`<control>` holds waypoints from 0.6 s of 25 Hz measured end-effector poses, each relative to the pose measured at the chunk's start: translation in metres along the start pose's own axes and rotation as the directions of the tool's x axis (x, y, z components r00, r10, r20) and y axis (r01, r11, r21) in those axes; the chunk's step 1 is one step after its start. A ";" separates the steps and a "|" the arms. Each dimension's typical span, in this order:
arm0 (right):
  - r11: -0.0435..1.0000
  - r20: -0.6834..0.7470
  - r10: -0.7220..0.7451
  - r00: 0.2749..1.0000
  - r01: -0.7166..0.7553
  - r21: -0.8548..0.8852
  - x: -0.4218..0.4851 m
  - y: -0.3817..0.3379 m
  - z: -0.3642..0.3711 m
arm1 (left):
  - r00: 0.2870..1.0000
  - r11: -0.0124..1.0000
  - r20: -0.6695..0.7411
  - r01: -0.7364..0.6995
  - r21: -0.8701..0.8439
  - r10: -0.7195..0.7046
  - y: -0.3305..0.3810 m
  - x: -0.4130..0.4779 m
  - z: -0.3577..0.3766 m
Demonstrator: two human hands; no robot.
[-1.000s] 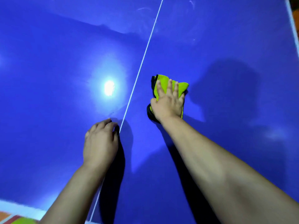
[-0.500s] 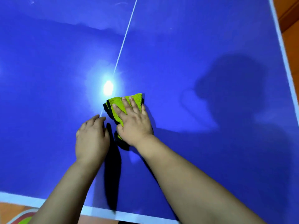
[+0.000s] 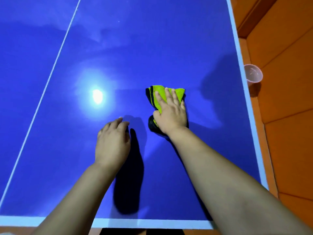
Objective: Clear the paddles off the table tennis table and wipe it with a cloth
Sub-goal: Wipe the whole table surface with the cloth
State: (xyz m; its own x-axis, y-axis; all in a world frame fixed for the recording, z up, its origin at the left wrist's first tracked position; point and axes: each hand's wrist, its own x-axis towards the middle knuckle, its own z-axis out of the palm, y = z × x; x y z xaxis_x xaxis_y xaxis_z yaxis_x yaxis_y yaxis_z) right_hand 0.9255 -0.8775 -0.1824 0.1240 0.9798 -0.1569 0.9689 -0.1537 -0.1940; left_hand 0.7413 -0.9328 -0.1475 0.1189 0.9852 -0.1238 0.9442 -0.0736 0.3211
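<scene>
Pressing down on the cloth (image 3: 160, 94), our right hand (image 3: 171, 114) lies flat with its fingers straight and slightly spread, so it clasps nothing. The cloth is a folded pad, green on top with black edging. It sits right of the middle of the frame on the blue table (image 3: 152, 39). Our left hand (image 3: 112, 141), at lower centre, rests its loosely bent fingertips on the surface and holds nothing. No paddles show on the stretch of table in view.

We judge the cloth soft, light and limp. It should slide easily over the glossy top but bunch or unfold if pushed from one edge. A flat palm over the middle of the pad suits it best, with the fingers pinning the leading fold. A black fold pokes out under the heel of our hand and may drag loose. A pink cup (image 3: 253, 74) sits just past the table's white border at the right of the frame.
</scene>
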 end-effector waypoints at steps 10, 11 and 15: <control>0.951 -0.045 0.306 0.951 -0.304 0.048 -0.052 0.191 -0.029 | 0.990 0.991 0.048 -0.130 -0.019 0.131 0.114 -0.038 0.051; 0.940 -0.055 0.339 0.939 -0.337 0.049 -0.062 0.197 -0.028 | 0.990 0.991 0.046 -0.134 -0.024 0.135 0.112 -0.041 0.051; 0.842 -0.070 0.539 0.840 -0.534 0.080 -0.106 0.185 -0.021 | 0.994 0.993 0.046 -0.099 -0.061 0.102 0.080 -0.059 0.040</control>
State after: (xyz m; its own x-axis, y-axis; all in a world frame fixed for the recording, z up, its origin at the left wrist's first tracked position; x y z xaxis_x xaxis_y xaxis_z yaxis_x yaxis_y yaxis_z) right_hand 1.0956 -1.0068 -0.1817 0.6411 0.7487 -0.1688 0.7323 -0.6625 -0.1573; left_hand 0.8221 -1.0029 -0.1518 0.2290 0.9643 -0.1334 0.9070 -0.1616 0.3888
